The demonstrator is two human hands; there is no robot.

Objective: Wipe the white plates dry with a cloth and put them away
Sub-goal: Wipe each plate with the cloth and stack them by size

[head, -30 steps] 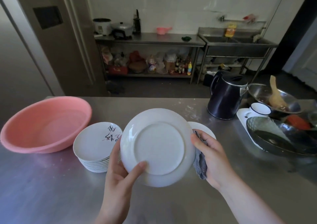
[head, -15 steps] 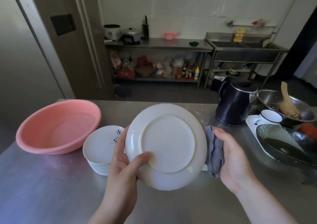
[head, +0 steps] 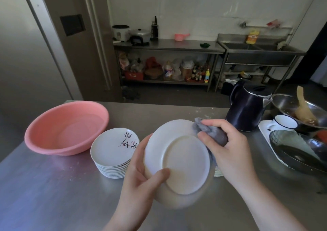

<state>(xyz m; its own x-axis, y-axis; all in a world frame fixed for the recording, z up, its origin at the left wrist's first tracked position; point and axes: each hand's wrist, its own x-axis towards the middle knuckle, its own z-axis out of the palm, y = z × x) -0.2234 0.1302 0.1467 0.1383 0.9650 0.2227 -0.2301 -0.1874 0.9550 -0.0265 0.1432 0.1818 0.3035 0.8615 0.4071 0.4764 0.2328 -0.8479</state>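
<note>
While the left hand (head: 141, 175) grips the plate (head: 178, 161) by its rim, tilted underside-up above the table (head: 53, 186) so the base is exposed, the right hand (head: 224, 147) pinches a bunched cloth (head: 210, 133) against its upper edge, beside a stack (head: 113, 152) bearing brush-style marks I cannot read.

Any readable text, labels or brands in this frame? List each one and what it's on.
None can be read for certain.
Top plate of the stack: black brush-style characters with red marks, too stylised and blurred to read.
Yellow bottle by the far sink: label too small.
Bottles on the lower shelf: labels too small.
Held plate, cloth, kettle, basin: no text visible.
</note>
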